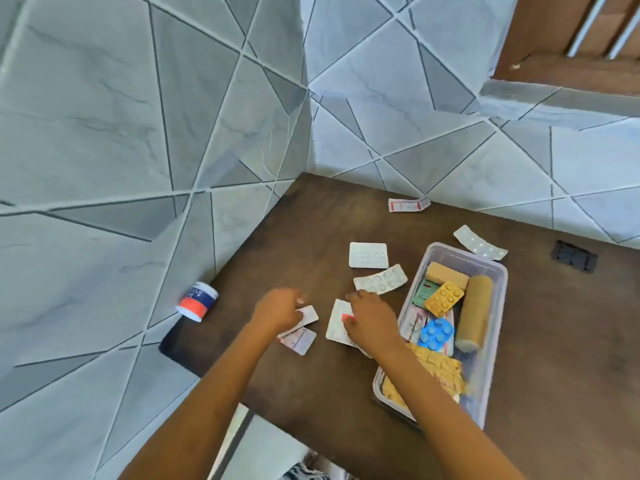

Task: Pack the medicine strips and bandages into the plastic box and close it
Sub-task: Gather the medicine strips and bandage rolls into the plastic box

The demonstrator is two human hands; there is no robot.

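A clear plastic box (497,306) stands open on the brown table, holding a tan bandage roll (474,313), a second tan roll (445,274), orange (444,299) and blue (435,334) blister strips and gold foil strips (440,372). My left hand (278,310) pinches a small white strip (309,314), above another strip (299,339) lying flat. My right hand (372,322) presses its fingers on a white strip with a red mark (337,323). Loose silver strips lie at the centre (367,255), (381,279) and behind the box (479,242).
A red-and-white strip (408,204) lies by the tiled back wall. An adhesive tape roll (198,301) sits at the table's left edge. A black object (574,255) lies at the far right. Tiled walls close the left and back sides.
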